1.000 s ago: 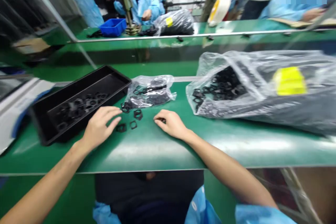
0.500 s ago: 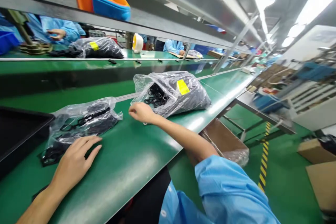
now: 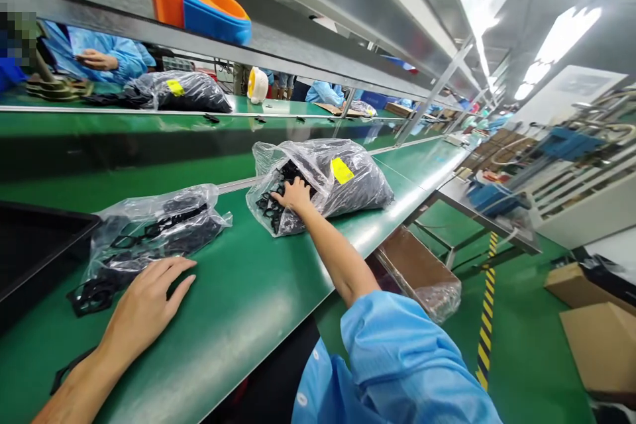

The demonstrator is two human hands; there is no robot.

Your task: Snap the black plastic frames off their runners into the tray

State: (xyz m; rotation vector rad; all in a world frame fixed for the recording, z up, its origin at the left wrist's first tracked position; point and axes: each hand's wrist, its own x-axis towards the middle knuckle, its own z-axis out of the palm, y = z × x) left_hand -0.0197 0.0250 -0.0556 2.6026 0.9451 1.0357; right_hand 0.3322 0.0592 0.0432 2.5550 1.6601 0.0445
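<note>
Black plastic frames [image 3: 275,209] sit in the mouth of a clear plastic bag [image 3: 358,172], turned toward the person for easy reach. The right hand [image 3: 294,195] is half open on them, its hold unclear; the left hand [image 3: 144,308] lies open, flat on the green conveyor belt [image 3: 238,298].

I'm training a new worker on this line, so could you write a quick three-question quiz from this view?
1. True or false: the right hand is reaching into the large clear plastic bag with the yellow label.

2. Multiple choice: what is the left hand resting on?
A. A black tray
B. The green belt
C. A cardboard box

3. Fill in the blank: the nested bins on the shelf overhead are orange and ____.

Key: 1 true; 2 B; 3 blue.
</note>
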